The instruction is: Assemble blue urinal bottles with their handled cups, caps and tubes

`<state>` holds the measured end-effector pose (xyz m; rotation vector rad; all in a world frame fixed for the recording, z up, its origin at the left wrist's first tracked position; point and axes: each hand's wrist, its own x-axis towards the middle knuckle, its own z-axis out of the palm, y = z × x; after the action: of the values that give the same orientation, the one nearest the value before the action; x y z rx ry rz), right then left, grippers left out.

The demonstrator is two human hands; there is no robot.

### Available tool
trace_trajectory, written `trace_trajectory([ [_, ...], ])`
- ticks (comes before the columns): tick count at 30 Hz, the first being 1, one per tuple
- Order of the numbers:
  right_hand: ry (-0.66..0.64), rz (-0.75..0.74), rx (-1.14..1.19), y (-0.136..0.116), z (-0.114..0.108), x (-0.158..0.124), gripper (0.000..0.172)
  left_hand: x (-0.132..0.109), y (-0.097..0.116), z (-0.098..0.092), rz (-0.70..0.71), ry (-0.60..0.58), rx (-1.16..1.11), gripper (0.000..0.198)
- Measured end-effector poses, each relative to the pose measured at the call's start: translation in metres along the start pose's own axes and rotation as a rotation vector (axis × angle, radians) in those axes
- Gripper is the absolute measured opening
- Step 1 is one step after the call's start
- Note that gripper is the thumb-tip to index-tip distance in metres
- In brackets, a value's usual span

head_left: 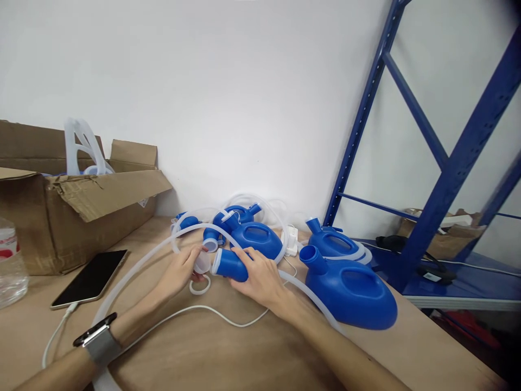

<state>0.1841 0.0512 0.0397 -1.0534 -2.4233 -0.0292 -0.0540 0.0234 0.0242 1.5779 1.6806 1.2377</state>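
My left hand pinches a translucent round cap in front of its fingers. A white ring is just below it, close to the fingertips; whether they touch it I cannot tell. My right hand is closed round a blue tubular fitting, whose white-rimmed mouth points left at the cap. A small gap separates cap and rim. A long translucent hose arches from the lower left behind both hands and comes out at the lower right. Blue jugs with handles stand beyond, the nearest blue jug right of my right hand.
An open cardboard box with white plastic parts sits at the left. Before it lie a phone on a white cable and a water bottle. More blue jugs, hoses and a white power strip line the wall. Blue shelving rises at right.
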Motion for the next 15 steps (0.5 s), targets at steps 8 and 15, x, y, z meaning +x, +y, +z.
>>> trace_trajectory([
  [8,0.061,0.115,0.244,0.017,0.007,-0.009,0.067,0.009,-0.013,-0.004,-0.042,-0.152,0.051,0.048],
  [15,0.088,0.171,0.341,0.027,0.000,-0.010,0.068,0.014,-0.020,-0.004,0.111,-0.087,0.346,0.032],
])
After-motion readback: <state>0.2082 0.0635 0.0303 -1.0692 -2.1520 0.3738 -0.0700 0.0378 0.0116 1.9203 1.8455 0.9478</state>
